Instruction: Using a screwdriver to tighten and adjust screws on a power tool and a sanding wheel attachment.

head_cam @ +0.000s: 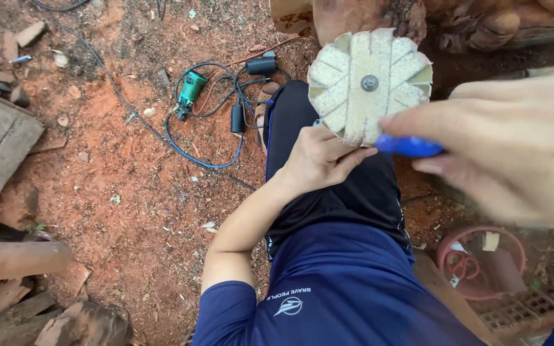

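Above the lap, the left hand (318,157) has its grip closed under a sanding flap wheel (368,83); the right hand (514,147) pinches a blue-handled tool (408,146) at its edge, apparently mid-adjustment; steadying the wheel seems next.

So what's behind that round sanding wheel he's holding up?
The left hand grips the sanding wheel from behind; past it lie a black trouser leg and carved wood. Whatever the wheel mounts on is covered.

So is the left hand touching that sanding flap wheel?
Touching. The head view shows the left hand gripping the lower edge of the flap wheel, fingers pressed against its underside.
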